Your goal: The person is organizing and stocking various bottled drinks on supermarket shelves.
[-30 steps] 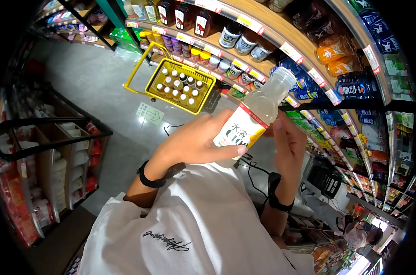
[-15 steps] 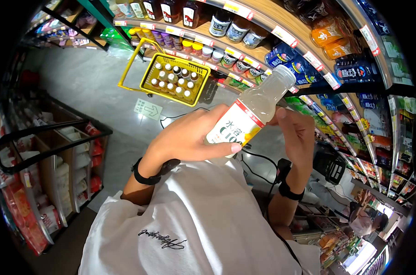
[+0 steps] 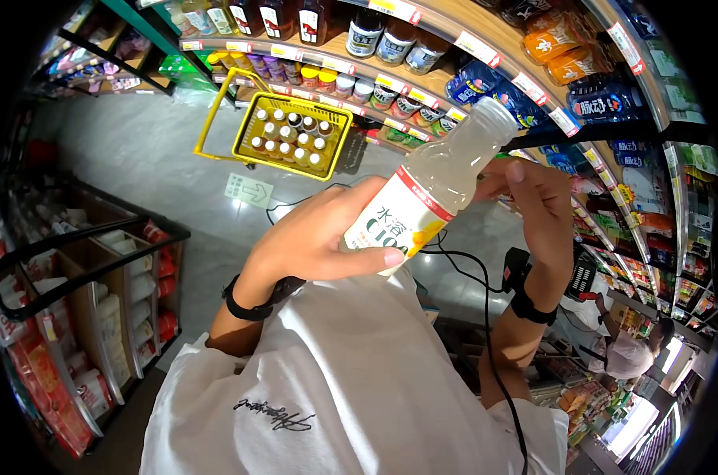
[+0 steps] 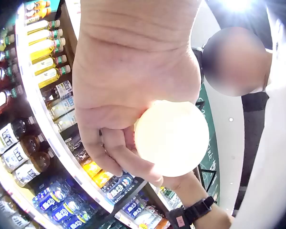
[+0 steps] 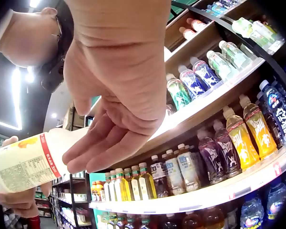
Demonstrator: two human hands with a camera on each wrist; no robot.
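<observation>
Gripping the likely weighty, slick bottle point(image 3: 429, 188) at its label seems soundest; left hand point(image 3: 307, 237) does, right hand point(image 3: 541, 207) alongside, fingers loose.

Loc: shop | shelves point(image 5: 205, 197) of btld drinks point(image 5: 243, 140) | price tags point(image 3: 478, 49) | yellow bskt point(image 3: 292, 100)

Is a translucent plastic bottle point(image 3: 446, 170) of cloudy pale liquid — wears a red-banded white label — and leans near the head view's centre, top toward half past one.
</observation>
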